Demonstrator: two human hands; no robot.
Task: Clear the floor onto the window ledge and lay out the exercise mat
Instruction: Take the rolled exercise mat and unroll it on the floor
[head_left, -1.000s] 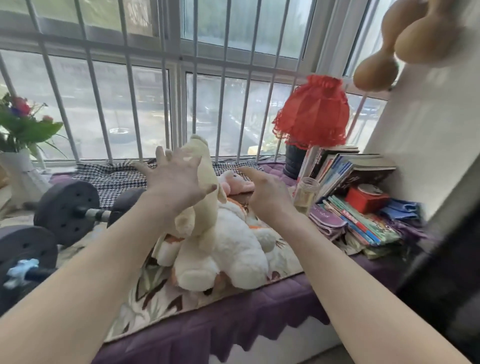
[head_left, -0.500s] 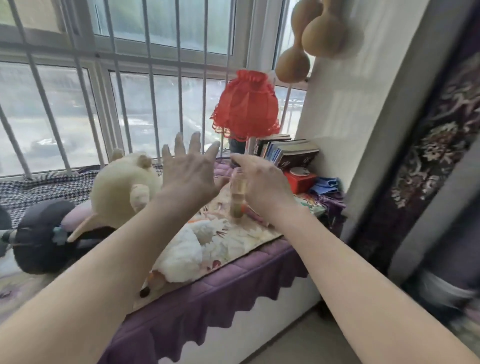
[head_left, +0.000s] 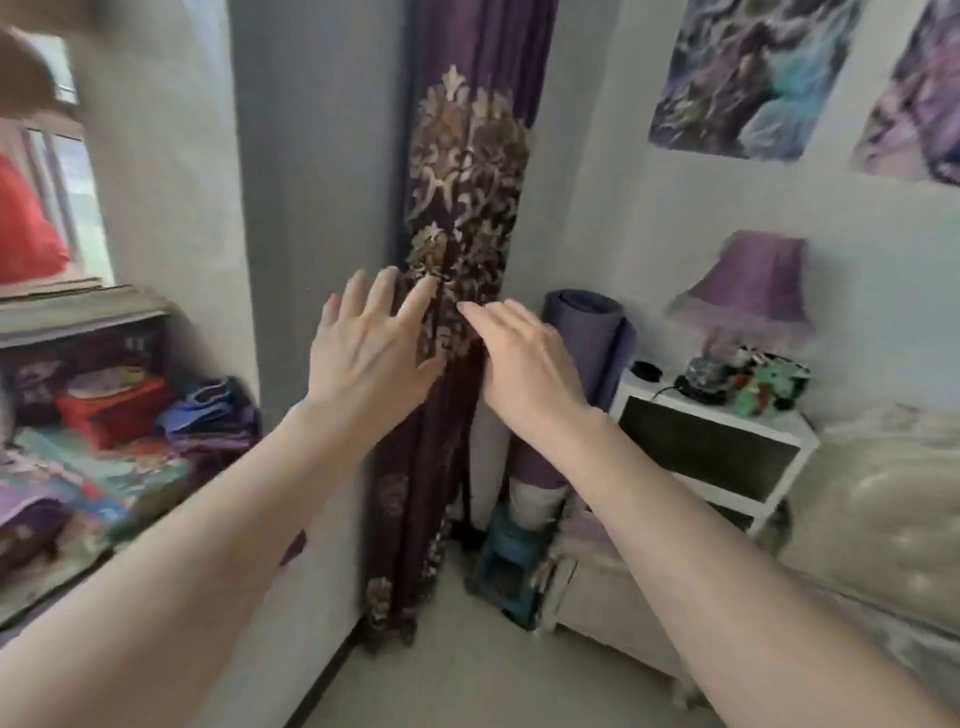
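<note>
Rolled exercise mat at two o'clock looks light, squashy; I'd hug mid-roll, my left hand and right hand splayed, holding nothing

We had one view only, from the wide-angle camera worn on the head, looking forward and slightly down into a room corner. The dark purple gold-patterned curtain ran down the frame's centre, fairly close. Both bare forearms entered from the lower corners. The frame edges bowed and blurred, and the pale floor filled the bottom centre.
</note>
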